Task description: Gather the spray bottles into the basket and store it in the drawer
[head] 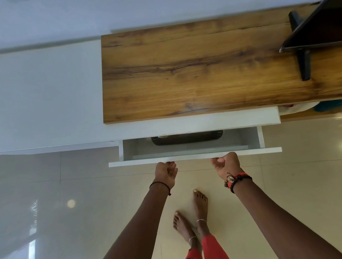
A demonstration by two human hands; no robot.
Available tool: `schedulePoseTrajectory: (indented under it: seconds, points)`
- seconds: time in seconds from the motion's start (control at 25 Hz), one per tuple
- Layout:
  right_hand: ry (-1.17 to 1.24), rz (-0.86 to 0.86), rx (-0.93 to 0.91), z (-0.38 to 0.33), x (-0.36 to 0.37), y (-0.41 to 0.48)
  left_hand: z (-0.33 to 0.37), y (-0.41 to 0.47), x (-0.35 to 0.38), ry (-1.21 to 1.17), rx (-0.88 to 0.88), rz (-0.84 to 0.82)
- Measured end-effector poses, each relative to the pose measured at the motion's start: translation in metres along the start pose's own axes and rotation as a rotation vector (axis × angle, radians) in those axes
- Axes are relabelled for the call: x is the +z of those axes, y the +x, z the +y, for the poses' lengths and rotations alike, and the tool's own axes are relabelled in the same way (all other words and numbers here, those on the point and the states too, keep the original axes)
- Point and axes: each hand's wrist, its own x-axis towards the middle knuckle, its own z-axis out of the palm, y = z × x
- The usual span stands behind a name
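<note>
A white drawer (194,157) stands partly open under the wooden cabinet top (191,69). Inside it, toward the back, the front rim of a black basket (187,138) shows; the rest is hidden under the top, and no spray bottle can be made out. My left hand (166,173) curls its fingers under the drawer front at its lower edge, left of centre. My right hand (226,164) holds the same edge right of centre.
A black TV on a black stand (305,65) occupies the right end of the wooden top. A white cabinet surface (34,98) lies to the left. An open shelf (321,108) with cloth items is at the right. Glossy floor tiles and my bare feet are below.
</note>
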Motion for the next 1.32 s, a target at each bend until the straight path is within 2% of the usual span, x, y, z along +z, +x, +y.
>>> schedulePoseTrajectory:
  seconds: [0.36, 0.56, 0.76, 1.08, 1.24, 1.32]
  points:
    - [-0.090, 0.056, -0.027, -0.024, 0.024, 0.017, 0.025, 0.005, 0.022, 0.041, 0.055, -0.027]
    - [-0.244, 0.045, -0.036, -0.046, 0.039, 0.019, 0.043, 0.009, 0.029, 0.024, 0.055, -0.098]
    - [-0.159, 0.016, -0.083, -0.052, 0.048, 0.017, 0.059, 0.010, 0.035, 0.083, 0.055, -0.129]
    - [-0.219, -0.085, -0.101, -0.070, 0.049, -0.001, 0.079, 0.001, 0.052, 0.123, 0.063, -0.133]
    - [-0.321, -0.134, -0.155, -0.069, 0.044, -0.009, 0.073, -0.005, 0.050, 0.232, 0.120, -0.126]
    - [-0.452, -0.105, -0.214, -0.066, 0.042, -0.014, 0.070, -0.010, 0.047, 0.409, 0.192, -0.084]
